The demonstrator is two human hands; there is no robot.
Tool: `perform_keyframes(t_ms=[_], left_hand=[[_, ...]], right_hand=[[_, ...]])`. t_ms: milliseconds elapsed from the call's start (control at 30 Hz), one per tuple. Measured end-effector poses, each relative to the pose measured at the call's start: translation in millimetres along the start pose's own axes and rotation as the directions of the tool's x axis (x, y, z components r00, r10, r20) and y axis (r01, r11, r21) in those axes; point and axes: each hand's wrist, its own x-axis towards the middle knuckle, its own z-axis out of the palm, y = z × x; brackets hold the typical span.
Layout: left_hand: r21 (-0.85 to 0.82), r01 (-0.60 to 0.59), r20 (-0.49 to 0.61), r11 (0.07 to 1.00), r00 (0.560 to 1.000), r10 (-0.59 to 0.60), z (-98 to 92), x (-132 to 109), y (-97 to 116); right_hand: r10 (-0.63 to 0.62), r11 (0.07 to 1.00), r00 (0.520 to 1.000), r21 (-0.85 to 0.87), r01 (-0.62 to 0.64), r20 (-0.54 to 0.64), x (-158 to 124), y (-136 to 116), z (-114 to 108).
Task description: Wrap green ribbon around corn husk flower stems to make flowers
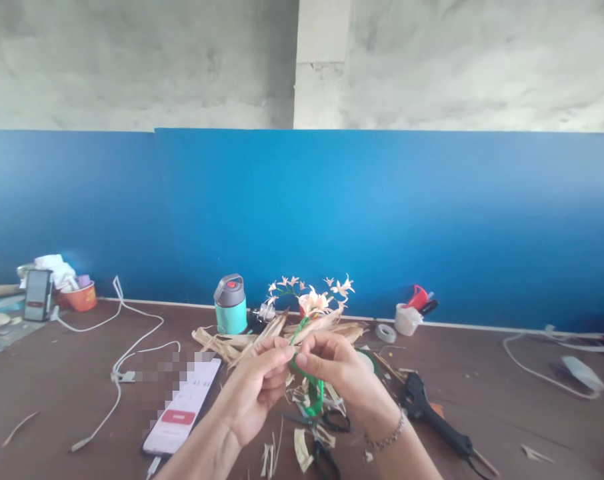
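Observation:
Both hands meet above the table's middle and pinch a small handmade flower [313, 303] of pale husk petals on a stem. My left hand [256, 387] grips the stem from the left with closed fingers. My right hand [332, 363] pinches it from the right, with green tape [313, 393] trailing down from the fingers. A bracelet sits on the right wrist. Dried husk strips [232, 343] lie just behind the hands, and black-handled scissors [327, 421] lie on the table under them.
A phone [182, 413] lies left of the hands with white cables [127, 347] nearby. A teal bottle [231, 305], finished paper flowers [339, 288], tape roll [385, 332], white cup [408, 319] and black glue gun [432, 410] stand around. Clutter sits far left by the blue wall.

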Motion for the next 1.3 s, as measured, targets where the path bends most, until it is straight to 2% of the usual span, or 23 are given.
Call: perform_keyframes(t_ms=[100, 233, 400, 567, 667, 800, 900, 1067, 1167, 1300], left_hand=[[0.054, 0.01, 0.012, 0.998, 1.0, -0.01, -0.2, 1, 1], [0.14, 0.036, 0.067, 0.99, 0.997, -0.046, 2.7, -1, 1], [0.313, -0.08, 0.099, 0.946, 0.994, 0.051, 4.7, -4, 1], [0.329, -0.105, 0.084, 0.938, 0.993, 0.082, 3.1, -3, -1], [0.373, -0.173, 0.075, 0.911, 0.985, 0.156, 5.6, -4, -2], [0.53, -0.343, 0.102, 0.776, 0.934, 0.343, 9.0, -6, -5], [0.592, -0.407, 0.125, 0.696, 0.899, 0.419, 9.5, -8, -7], [0.627, -0.436, 0.137, 0.646, 0.878, 0.459, 10.9, -9, -9], [0.63, -0.402, 0.126, 0.664, 0.897, 0.423, 10.4, -9, -8], [0.613, -0.328, 0.055, 0.719, 0.925, 0.375, 7.0, -8, -5]], right_hand=[[-0.034, 0.999, 0.999, 0.038, 0.034, -0.017, -2, -3, -1], [-0.158, 0.982, 0.984, 0.096, 0.165, -0.077, -1, -4, 3], [-0.253, 0.967, 0.958, -0.055, 0.247, -0.139, -2, -3, 6], [-0.32, 0.942, 0.924, -0.178, 0.286, -0.209, -3, 0, 8], [-0.327, 0.938, 0.919, -0.193, 0.287, -0.222, -3, 1, 9], [-0.307, 0.944, 0.923, -0.193, 0.266, -0.23, -4, -2, 12], [-0.299, 0.948, 0.923, -0.187, 0.258, -0.24, -4, -3, 14], [-0.268, 0.962, 0.926, -0.122, 0.243, -0.267, -2, 2, 14], [-0.243, 0.97, 0.934, -0.056, 0.237, -0.263, -1, 2, 15], [-0.171, 0.983, 0.974, 0.039, 0.178, -0.148, -2, -4, 13]])
